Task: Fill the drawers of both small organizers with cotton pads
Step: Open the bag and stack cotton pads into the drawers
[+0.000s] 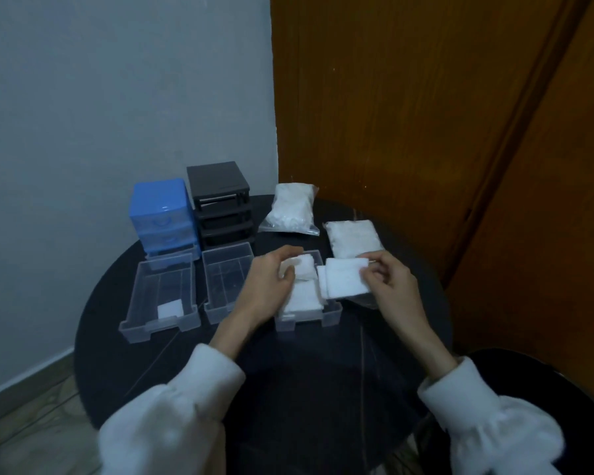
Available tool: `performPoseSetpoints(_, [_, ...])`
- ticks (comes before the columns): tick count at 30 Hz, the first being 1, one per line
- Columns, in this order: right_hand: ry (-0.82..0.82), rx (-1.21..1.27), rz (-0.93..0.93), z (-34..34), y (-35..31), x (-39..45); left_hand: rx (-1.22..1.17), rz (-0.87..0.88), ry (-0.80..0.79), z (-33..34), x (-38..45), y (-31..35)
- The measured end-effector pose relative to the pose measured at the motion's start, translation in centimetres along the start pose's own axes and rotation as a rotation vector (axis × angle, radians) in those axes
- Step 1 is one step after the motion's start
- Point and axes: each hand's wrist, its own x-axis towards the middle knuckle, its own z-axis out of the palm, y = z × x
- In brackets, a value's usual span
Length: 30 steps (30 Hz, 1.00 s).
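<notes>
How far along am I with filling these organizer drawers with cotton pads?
Early on. The right drawer already has pads in it; your left hand and right hand each hold more above it. The left drawer holds one pad, the middle drawer looks empty. The blue organizer still holds drawers.

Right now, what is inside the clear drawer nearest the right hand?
The right-most clear drawer holds white cotton pads stacked at its front. The left hand pinches more pads over its back, hiding the floor there; the right hand holds a stack beside it.
</notes>
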Motion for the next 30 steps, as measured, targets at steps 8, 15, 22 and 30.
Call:
performPoseSetpoints(8, [-0.145,0.022,0.079,4.0,-0.9,0.8,0.175,-0.066,-0.017,-1.3,-1.6,-2.1])
performPoseSetpoints(15, [-0.154,-0.163,-0.006,5.3,-0.7,0.3,0.174,-0.061,-0.041,-1.1,-2.2,-2.4])
performPoseSetpoints(22, [-0.111,-0.484,-0.244,5.4,-0.9,-0.3,0.172,-0.054,-0.022,-1.0,-2.3,-2.4])
performPoseSetpoints(30, [-0.184,-0.605,-0.342,5.6,-1.7,-1.0,0.138,-0.089,-0.04,-0.9,-2.0,-2.9])
